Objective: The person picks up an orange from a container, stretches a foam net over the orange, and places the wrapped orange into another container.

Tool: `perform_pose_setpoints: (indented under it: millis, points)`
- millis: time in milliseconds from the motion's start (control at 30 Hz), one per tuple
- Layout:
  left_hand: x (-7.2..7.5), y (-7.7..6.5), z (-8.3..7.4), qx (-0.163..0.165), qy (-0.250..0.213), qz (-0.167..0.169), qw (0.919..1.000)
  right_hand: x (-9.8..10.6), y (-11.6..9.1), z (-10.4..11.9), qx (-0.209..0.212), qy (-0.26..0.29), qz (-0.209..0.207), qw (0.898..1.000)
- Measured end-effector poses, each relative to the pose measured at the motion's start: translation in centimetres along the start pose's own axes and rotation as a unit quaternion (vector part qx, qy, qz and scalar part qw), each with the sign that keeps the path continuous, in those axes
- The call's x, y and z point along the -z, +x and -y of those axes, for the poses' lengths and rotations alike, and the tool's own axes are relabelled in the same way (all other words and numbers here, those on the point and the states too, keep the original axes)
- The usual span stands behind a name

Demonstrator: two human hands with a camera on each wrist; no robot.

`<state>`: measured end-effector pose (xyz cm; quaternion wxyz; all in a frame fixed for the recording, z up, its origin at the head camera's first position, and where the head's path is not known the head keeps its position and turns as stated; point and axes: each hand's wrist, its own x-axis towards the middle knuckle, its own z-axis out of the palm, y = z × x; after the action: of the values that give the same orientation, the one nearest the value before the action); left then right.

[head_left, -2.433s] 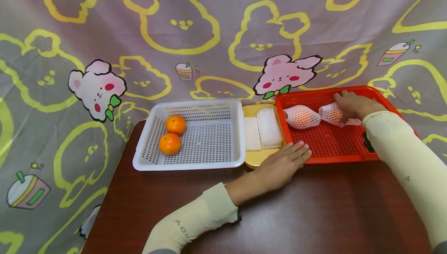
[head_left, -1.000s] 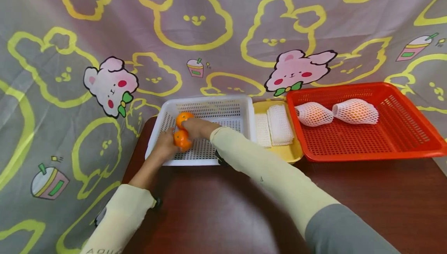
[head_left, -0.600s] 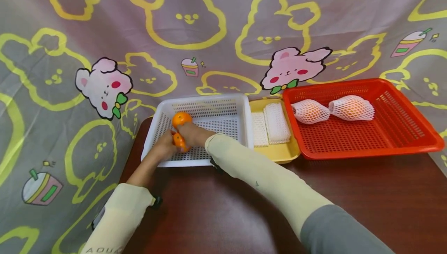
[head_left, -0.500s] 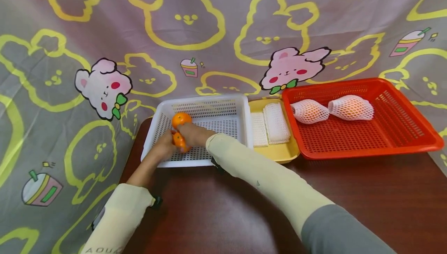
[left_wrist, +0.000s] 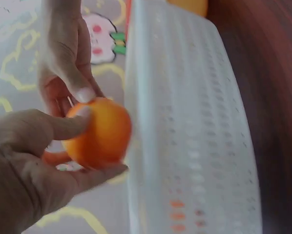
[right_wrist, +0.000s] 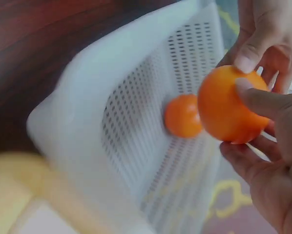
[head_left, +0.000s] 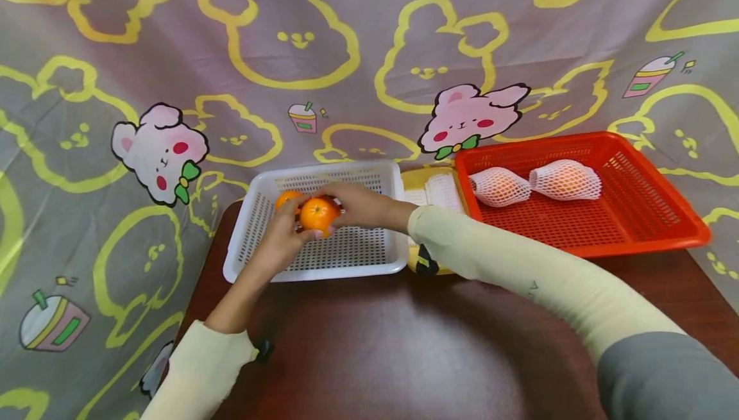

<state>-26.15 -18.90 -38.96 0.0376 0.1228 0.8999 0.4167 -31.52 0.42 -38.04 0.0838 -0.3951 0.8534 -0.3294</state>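
Between both hands an orange (head_left: 317, 216) is held up over the white basket (head_left: 340, 274). My left hand (head_left: 281, 240) grips its left side, and my right hand (head_left: 359, 206) grips it from the right. Seen from the left wrist, both thumbs press on the near side of this orange (left_wrist: 101, 132). A second orange (right_wrist: 182, 116) lies in the basket, partly hidden behind the held one. In the right wrist view the left hand (right_wrist: 268, 41) is at the top, and the right hand (right_wrist: 280, 151) curls its fingers under the fruit.
Right of the white basket stands a yellow tray (head_left: 413, 179) with white foam net sleeves (head_left: 443, 193), partly covered by the right forearm. Farther right, a red basket (head_left: 652, 231) holds two fruits in foam nets (head_left: 501, 187). A patterned cloth (head_left: 369, 54) hangs behind the dark table (head_left: 369, 343).
My right hand has left the red basket, where it touched a netted fruit, and gone to the white basket. Both hands have taken the nearer orange and lifted it up.
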Motion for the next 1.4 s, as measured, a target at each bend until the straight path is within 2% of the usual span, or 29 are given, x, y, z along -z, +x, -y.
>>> perform_pose_setpoints:
  millis: [133, 233, 367, 533, 700, 867, 967, 1033, 1200, 1400]
  points:
    - [-1.3, -0.4, -2.6, -0.044, -0.056, -0.010, 0.9974, 2.6, -3.7, -0.2, 0.014, 0.016, -0.047, 0.999]
    - [-2.7, -0.9, -4.3, -0.072, -0.078, 0.001, 0.9944, 3.8, -6.9, -0.3, 0.022, 0.043, -0.066, 0.997]
    - [-4.6, -1.8, -6.5, -0.113, -0.054, 0.021, 0.9919, 4.4, -11.3, -0.4, 0.013, 0.068, -0.085, 0.994]
    - [-6.6, -3.3, -9.2, -0.150, -0.048, 0.075, 0.9847, 4.7, -17.0, 0.2, -0.019, 0.076, -0.112, 0.991]
    - [-8.8, -4.8, -10.7, -0.179, -0.041, 0.105, 0.9775, 4.2, -21.1, 0.6, -0.016, 0.052, -0.141, 0.989]
    - [-11.2, -6.7, -10.7, -0.221, -0.002, 0.105, 0.9698, 1.9, -24.6, 0.9, -0.027, 0.022, -0.176, 0.984]
    - [-12.8, -8.1, -10.2, -0.251, 0.015, 0.107, 0.9619, 0.3, -26.5, 1.0, -0.022, 0.002, -0.192, 0.981]
    - [-13.8, -9.0, -9.7, -0.260, 0.014, 0.109, 0.9593, -0.8, -27.5, 0.9, -0.008, 0.003, -0.197, 0.980]
    - [-15.8, -10.1, -8.4, -0.252, 0.003, 0.108, 0.9616, -2.8, -28.8, 0.3, 0.026, 0.025, -0.205, 0.978]
    - [-17.4, -10.3, -7.1, -0.251, -0.003, 0.122, 0.9602, -4.8, -29.6, -1.0, 0.011, 0.034, -0.201, 0.979]
